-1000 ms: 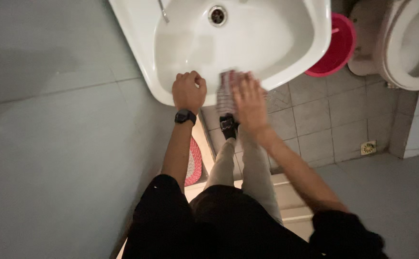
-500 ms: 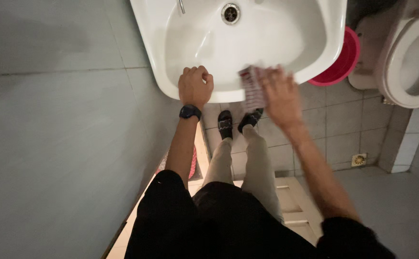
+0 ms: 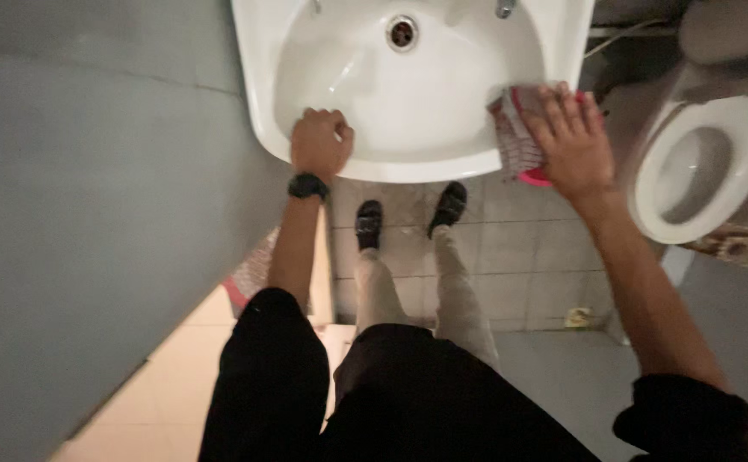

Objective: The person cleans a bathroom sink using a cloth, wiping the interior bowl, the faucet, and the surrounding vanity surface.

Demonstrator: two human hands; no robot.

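two hands work at the white sink (image 3: pixel 263 103): the left hand (image 3: pixel 321 144) curls shut over its near rim, the right hand (image 3: pixel 572 141) presses flat, fingers spread, on a checked cloth (image 3: pixel 515 137) at the sink's right edge, near the toilet (image 3: pixel 699 171).

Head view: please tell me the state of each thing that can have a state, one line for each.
Sink: basin without standing water, drain open.
Cloth: crumpled, pressed on the sink's right rim.
Right hand: flat on the cloth, fingers spread.
Left hand: closed in a fist grip on the sink's front rim.
Toilet: lid up, bowl open.
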